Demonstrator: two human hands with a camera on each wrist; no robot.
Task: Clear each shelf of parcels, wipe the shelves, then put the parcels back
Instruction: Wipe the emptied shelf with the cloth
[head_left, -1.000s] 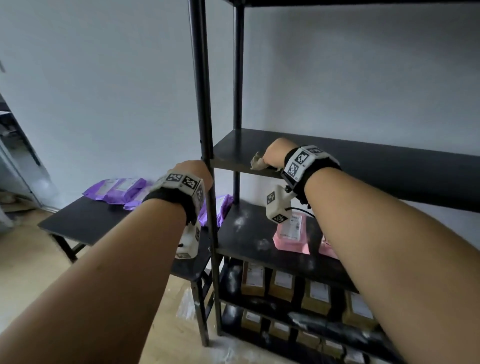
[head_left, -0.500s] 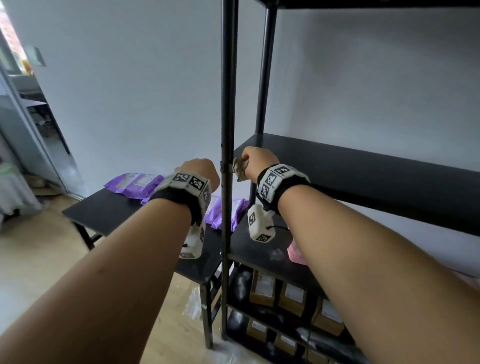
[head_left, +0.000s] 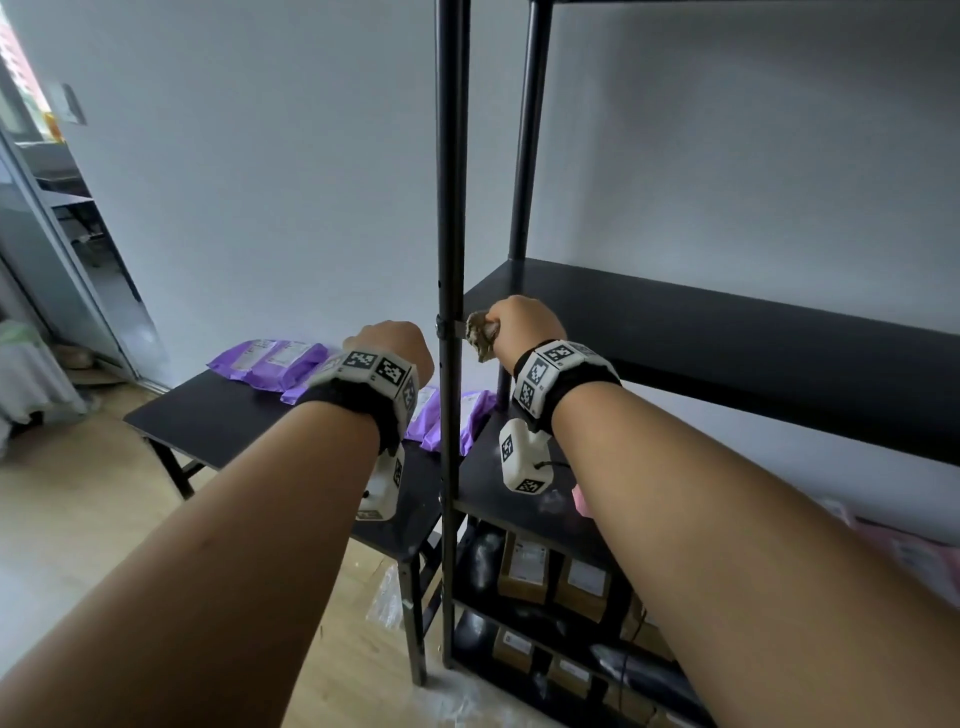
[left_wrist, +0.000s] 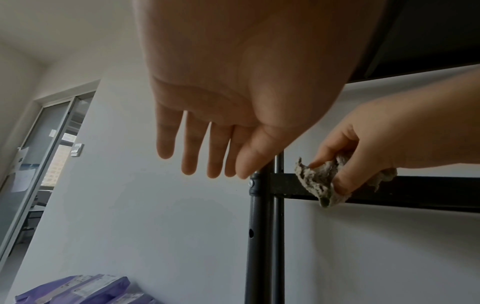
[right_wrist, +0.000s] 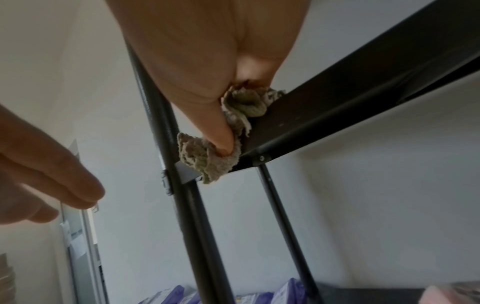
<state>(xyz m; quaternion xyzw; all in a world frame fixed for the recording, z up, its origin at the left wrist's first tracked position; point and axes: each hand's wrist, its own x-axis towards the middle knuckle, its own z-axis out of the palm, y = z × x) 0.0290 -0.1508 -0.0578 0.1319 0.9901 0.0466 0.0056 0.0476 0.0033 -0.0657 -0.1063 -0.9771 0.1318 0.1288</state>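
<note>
My right hand (head_left: 524, 325) pinches a crumpled grey rag (head_left: 480, 335) at the front left corner of the bare black upper shelf (head_left: 727, 332), close to the front post (head_left: 451, 260). In the left wrist view the rag (left_wrist: 322, 181) lies against the shelf's front edge. The right wrist view has my thumb pressing the rag (right_wrist: 207, 156) by the corner bracket. My left hand (left_wrist: 205, 148) hangs in the air left of the post with fingers straight and nothing in it. Several purple parcels (head_left: 275, 358) lie on the low black side table (head_left: 218, 415).
Pink parcels (head_left: 579, 501) lie on the shelf below. The lower shelves hold several brown boxes (head_left: 524, 566). A glass sliding door (head_left: 67, 249) stands at the far left. Wooden floor (head_left: 67, 519) lies left of the table.
My right hand has slid the rag left along the shelf's front edge to the corner by the post. My left hand has kept its place left of the post.
</note>
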